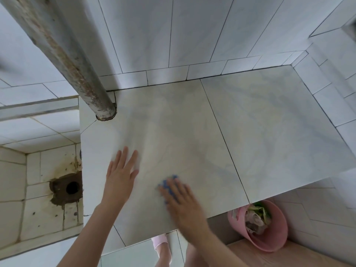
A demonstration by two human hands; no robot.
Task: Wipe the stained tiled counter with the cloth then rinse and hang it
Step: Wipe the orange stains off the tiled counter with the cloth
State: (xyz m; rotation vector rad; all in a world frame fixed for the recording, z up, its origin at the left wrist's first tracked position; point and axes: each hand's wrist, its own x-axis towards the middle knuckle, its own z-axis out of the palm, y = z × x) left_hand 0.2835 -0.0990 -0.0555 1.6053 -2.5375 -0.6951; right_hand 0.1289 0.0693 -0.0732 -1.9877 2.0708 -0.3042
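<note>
Plainly your right hand (183, 205) pressed the blue cloth (166, 186) under straight fingers — no pinch — with your left hand (119, 178) flat just beside; most counter (260, 132) lay beyond, rightward.

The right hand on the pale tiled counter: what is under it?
A blue cloth lies under the right hand, flat on the pale tiled counter. Only its far edge shows beyond the hand; the rest is covered.

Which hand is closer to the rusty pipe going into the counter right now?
Left. The left hand lies flat on the counter, in front of the pipe. The right hand presses the blue cloth farther right, nearer the front edge.
</note>
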